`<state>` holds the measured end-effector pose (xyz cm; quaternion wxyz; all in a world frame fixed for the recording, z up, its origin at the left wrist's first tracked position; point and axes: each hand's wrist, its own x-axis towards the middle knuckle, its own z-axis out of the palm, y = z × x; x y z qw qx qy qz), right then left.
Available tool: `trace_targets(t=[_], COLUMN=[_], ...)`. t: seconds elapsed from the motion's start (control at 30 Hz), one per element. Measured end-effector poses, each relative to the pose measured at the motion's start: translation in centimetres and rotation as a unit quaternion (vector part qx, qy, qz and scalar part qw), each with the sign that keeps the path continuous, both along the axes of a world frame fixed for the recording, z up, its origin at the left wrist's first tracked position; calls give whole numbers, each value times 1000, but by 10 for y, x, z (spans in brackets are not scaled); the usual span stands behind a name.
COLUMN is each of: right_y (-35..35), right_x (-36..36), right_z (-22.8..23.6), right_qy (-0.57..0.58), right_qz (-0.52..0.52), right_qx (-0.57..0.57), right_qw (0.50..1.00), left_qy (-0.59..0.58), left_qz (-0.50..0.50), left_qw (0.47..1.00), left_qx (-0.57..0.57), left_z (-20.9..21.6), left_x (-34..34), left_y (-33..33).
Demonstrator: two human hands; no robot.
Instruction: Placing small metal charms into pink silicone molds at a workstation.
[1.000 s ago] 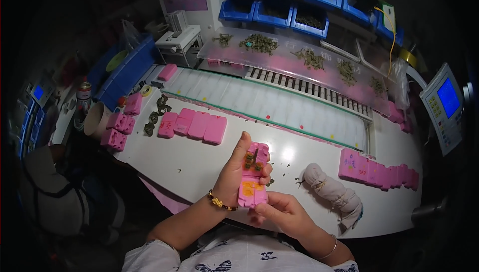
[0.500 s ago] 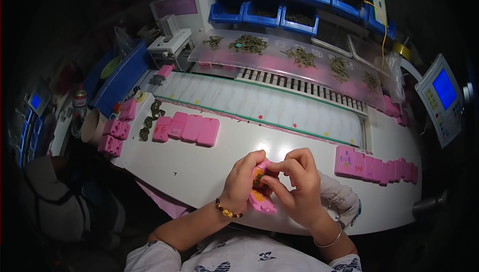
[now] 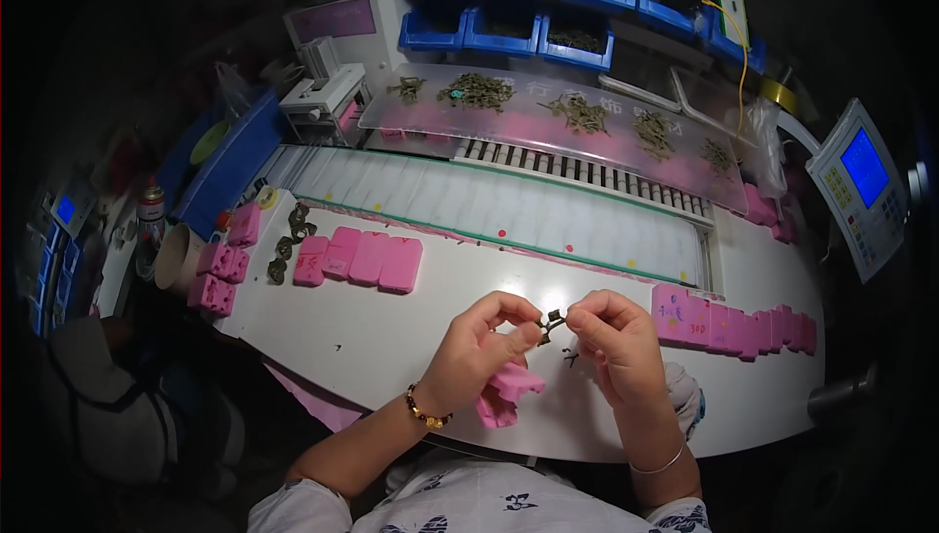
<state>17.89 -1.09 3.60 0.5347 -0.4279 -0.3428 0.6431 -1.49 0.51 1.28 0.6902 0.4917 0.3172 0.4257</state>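
A dark green wax pattern (image 3: 555, 321), thin and branched, is stretched between my two hands above the white table. My right hand (image 3: 626, 352) pinches one end between thumb and fingertips. The other end meets the thumb and index finger of my left hand (image 3: 469, 349). That same left hand also keeps a pink rubber mold (image 3: 504, 396) against its palm, with the mold's halves folded apart below the thumb. Just beneath the pattern, a small dark green scrap (image 3: 572, 357) shows near the right hand's fingers. How the left hand's lower fingers hold the mold is hidden.
Pink molds (image 3: 370, 259) stand in a row at left, with another row (image 3: 719, 326) at right. Dark green pieces (image 3: 286, 244) lie beside the left row. Behind are a glass-topped channel (image 3: 469, 202), a clear tray (image 3: 528, 108) of green pieces and a control panel (image 3: 861, 176).
The dark green wax pattern has come out of the pink mold and is now held between both hands. My right hand moved away to the right; the mold dropped lower in my left.
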Motion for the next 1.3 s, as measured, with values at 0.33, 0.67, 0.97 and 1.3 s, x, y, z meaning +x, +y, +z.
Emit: trace_targets(t=[0.33, 0.67, 0.97, 1.3], right_y=[-10, -5, -14, -37], right_x=[-11, -8, 32, 49], right_z=[-4, -10, -6, -8], right_qy=[-434, -566, -514, -582], right_qz=[-97, -179, -86, -106], right_qx=[351, 412, 245, 256], right_qw=[824, 691, 818, 765], left_qy=[40, 35, 355, 83], left_qz=[10, -42, -336, -163], left_qw=[999, 996, 872, 983], left_qx=[-33, -74, -38, -32], left_z=[2, 5, 19, 85], left_x=[-1, 6, 14, 124], left_y=[-1, -3, 75, 165])
